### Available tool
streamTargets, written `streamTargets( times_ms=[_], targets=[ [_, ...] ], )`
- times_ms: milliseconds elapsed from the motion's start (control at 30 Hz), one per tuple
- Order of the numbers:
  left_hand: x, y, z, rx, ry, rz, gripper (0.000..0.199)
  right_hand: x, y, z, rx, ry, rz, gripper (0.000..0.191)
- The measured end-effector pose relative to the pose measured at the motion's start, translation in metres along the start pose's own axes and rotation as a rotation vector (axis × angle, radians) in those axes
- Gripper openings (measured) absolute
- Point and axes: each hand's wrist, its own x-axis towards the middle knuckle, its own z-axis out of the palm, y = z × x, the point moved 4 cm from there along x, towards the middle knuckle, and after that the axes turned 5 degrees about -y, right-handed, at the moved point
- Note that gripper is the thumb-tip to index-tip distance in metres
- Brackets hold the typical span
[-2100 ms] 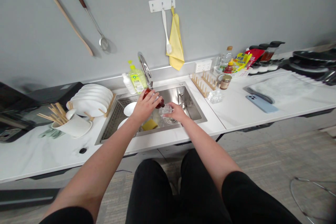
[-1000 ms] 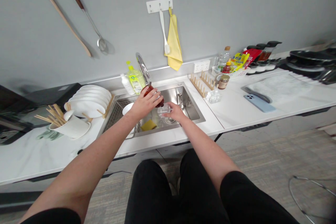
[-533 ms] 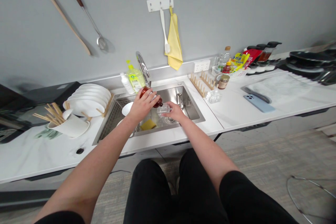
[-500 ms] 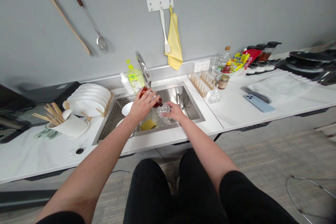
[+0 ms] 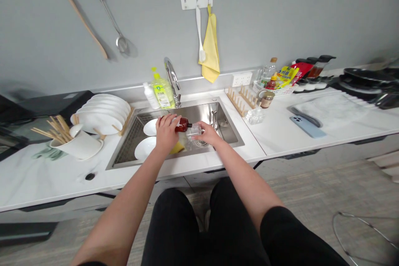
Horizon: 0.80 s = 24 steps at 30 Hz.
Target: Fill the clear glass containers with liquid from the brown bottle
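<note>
My left hand is wrapped around a dark brown bottle, which lies almost level with its neck toward the right. In my right hand is a small clear cup, its opening hard to make out. The bottle's mouth meets or nearly meets the cup; I cannot tell if they touch. Both are held above the steel sink. Below and left of them are a white plate and another white dish. A yellow sponge or cloth shows partly behind my left hand.
Behind the sink stand a faucet, a yellow-green soap bottle and a white bottle. Racked plates and a utensil holder are at left. To the right are a wooden rack, a jar and a phone.
The brown bottle has gone from a steep downward slant to nearly level, and my left hand has come lower. My right hand and the cup stay about where they were.
</note>
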Motion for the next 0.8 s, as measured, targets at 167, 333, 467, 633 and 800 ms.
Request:
streamTargets(
  times_ms=[167,333,467,633,800],
  targets=[
    [-0.008,-0.009,0.01,-0.139,0.021,-0.152,0.073,0.0,0.001,0.003,0.024,-0.038,0.022,0.073],
    [-0.026,-0.031,0.025,-0.394,0.103,-0.324,0.076,0.001,0.01,0.002,0.054,-0.037,0.023,0.071],
    [-0.056,-0.055,0.033,-0.561,0.19,-0.481,0.078,0.002,0.017,0.002,0.062,-0.042,0.022,0.07],
    [-0.099,-0.078,0.0,-0.56,0.208,-0.609,0.082,0.003,0.018,0.001,0.059,-0.022,0.055,0.075],
    [-0.14,-0.117,-0.073,-0.598,0.225,-0.698,0.085,0.0,0.011,0.001,0.05,-0.013,0.033,0.064]
  ],
)
